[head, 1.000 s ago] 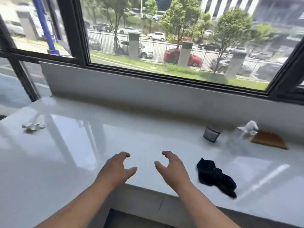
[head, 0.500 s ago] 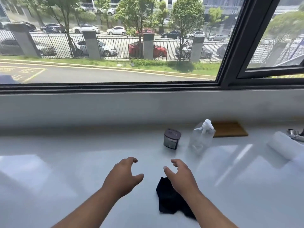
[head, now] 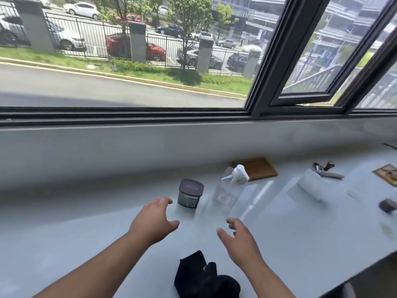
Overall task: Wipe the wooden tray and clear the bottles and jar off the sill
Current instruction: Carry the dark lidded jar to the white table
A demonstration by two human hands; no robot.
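A small grey jar with a dark lid stands on the white sill. Just right of it is a clear spray bottle with a white pump head. Behind the bottle a flat wooden tray lies against the wall. A black cloth sits crumpled at the front edge, between my forearms. My left hand hovers open just left of and in front of the jar, fingertips close to it. My right hand is open below the spray bottle, holding nothing.
To the right lie a white roll, a metal tool with a dark handle, a small card and a dark round object. The window frame runs above the low wall; one pane is open outward.
The view has swung right and closer, bringing the jar, bottle and tray to centre. Both hands have reached forward past the black cloth toward the jar and bottle.
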